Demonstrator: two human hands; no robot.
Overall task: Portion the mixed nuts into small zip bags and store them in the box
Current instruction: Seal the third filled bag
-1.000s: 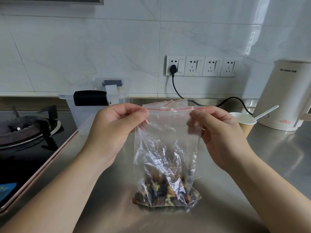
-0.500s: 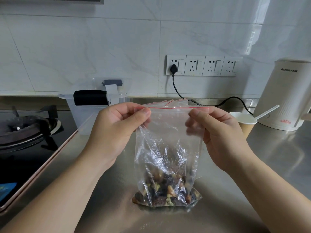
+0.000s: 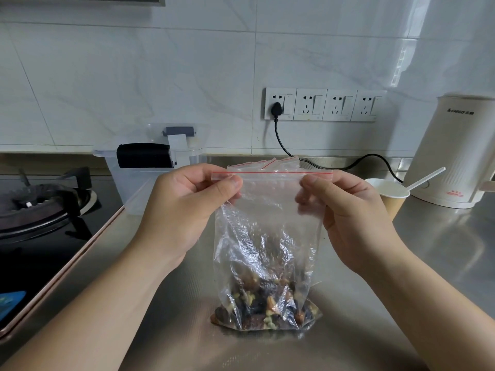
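Clear storage box (image 3: 150, 183), rear left, awaits filled bags. Left hand (image 3: 187, 210) and right hand (image 3: 351, 218) each pinch a top corner of the zip bag (image 3: 267, 236), its nuts (image 3: 265, 309) resting on the steel counter (image 3: 442, 250). Sealing likely goes best by holding the red strip taut and pressing along it end to end.

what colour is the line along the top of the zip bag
Red: a thin red line runs across the clear zip bag near its top, seen in the head view.

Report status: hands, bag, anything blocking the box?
Left hand and right hand each pinch a top corner of the zip bag. Nuts settled at bottom, on counter. Box behind, path unobstructed.
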